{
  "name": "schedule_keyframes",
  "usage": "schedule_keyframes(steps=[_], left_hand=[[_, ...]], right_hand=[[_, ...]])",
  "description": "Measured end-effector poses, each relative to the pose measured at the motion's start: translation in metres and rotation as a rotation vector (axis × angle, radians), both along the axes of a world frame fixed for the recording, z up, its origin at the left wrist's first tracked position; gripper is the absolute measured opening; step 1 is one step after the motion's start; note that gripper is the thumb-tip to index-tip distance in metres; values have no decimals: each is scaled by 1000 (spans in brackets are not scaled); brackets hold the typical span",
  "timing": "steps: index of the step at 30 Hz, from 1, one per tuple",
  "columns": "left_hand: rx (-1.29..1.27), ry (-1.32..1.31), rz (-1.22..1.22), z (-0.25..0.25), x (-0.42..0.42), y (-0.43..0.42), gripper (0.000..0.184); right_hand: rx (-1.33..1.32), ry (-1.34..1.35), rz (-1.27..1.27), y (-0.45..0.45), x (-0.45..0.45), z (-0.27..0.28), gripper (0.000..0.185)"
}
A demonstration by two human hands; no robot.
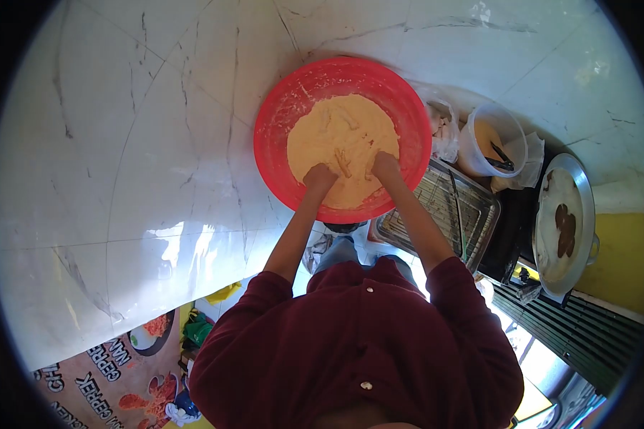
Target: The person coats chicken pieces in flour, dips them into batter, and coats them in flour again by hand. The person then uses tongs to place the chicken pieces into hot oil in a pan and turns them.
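Note:
A big red basin (270,136) in front of me holds a bed of pale yellow flour (308,136). My left hand (320,177) is pushed into the near left part of the flour, and its fingers are buried. On the near right side, my right hand (384,166) is also sunk in the flour with its fingertips hidden. Between the hands lies a flour-coated piece (342,163), its kind unclear. Farther back, more coated lumps (347,118) stick up from the surface. Whether either hand grips anything under the flour does not show.
Right of the basin are a plastic bag with pale pieces (444,132), a translucent bucket (524,146) with tan liquid and a black-handled utensil, and a wire-rack tray (426,204) with long tongs (459,214). Farther right sits a wide metal pan (585,193) with brown pieces in foamy liquid.

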State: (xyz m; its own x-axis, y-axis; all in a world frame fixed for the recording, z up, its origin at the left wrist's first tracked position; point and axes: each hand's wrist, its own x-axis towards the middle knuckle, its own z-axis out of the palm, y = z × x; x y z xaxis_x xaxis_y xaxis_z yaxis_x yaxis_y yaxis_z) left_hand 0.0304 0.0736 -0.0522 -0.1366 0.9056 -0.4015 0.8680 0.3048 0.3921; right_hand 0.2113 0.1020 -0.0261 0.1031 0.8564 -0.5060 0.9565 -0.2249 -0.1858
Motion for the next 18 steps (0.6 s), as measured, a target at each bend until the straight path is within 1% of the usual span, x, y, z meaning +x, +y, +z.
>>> schedule_keyframes(steps=[1, 3, 4, 6, 7, 9, 10, 11, 12, 14, 16, 18], left_hand=[[-3, -2, 2, 5, 6, 5, 45], [-123, 44, -24, 13, 21, 14, 45], [-125, 44, -23, 9, 26, 19, 45], [-167, 129, -64, 3, 35, 27, 42], [-167, 129, -64, 0, 38, 30, 42], [-151, 179, -75, -6, 39, 30, 38], [-153, 177, -80, -8, 38, 32, 38], [-165, 177, -80, -9, 37, 33, 36], [-176, 177, -79, -11, 35, 34, 34], [-205, 159, -81, -12, 29, 38, 33], [-235, 141, -79, -8, 17, 42, 32], [-246, 80, -117, 5, -4, 46, 31]], right_hand=[[-3, -2, 2, 7, -3, -11, 18], [-176, -47, -12, 17, -9, -33, 22], [-178, -46, -11, 16, -12, -35, 22], [-123, -64, -109, 14, -18, -40, 23], [-123, -64, -109, 15, -21, -43, 23], [-119, -96, -188, 13, -24, -49, 22], [-122, -97, -193, 13, -20, -62, 22], [-76, -85, -203, 13, -16, -74, 28], [-29, -75, -212, 12, -15, -76, 35], [6, -61, -228, 11, -12, -77, 36], [42, -47, -240, 12, -10, -55, 37], [-86, 28, -255, 19, -4, -27, 32]])
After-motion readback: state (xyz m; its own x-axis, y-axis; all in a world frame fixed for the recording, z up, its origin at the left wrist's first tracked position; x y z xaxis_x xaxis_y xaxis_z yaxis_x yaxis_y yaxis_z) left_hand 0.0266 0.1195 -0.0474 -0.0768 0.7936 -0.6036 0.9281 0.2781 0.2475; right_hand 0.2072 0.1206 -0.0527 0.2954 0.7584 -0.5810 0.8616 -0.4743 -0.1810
